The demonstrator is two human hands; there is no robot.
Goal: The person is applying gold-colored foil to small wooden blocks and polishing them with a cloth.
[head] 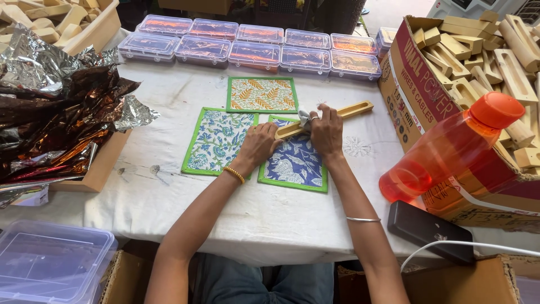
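A table draped in a white cloth point(169, 202) fills the view, crowded on every side. At the far left, crumpled silver and copper foil sheets point(56, 101) are heaped over a shallow cardboard tray, and a clear plastic box point(50, 262) is cut off by the lower corner. Along the back edge, a double row of clear lidded cases point(253, 48) is lined up; their contents cannot be made out. Three green-bordered printed mats are laid at the centre: a pale blue floral mat point(216, 141), an orange leaf mat point(262, 94) and a dark blue mat point(298, 163), partly covered by the hands. The left hand point(259, 145) is closed on the near end of a long slotted wooden piece point(337, 112), which lies slantwise above the dark blue mat. The right hand point(326, 130) is pressed on the piece's middle with a small grey cloth point(305, 116) pinched under its fingers. At the right, an orange bottle point(450, 149) is seen before a carton of wooden blocks point(478, 50), and a black phone point(430, 231) lies near the edge.
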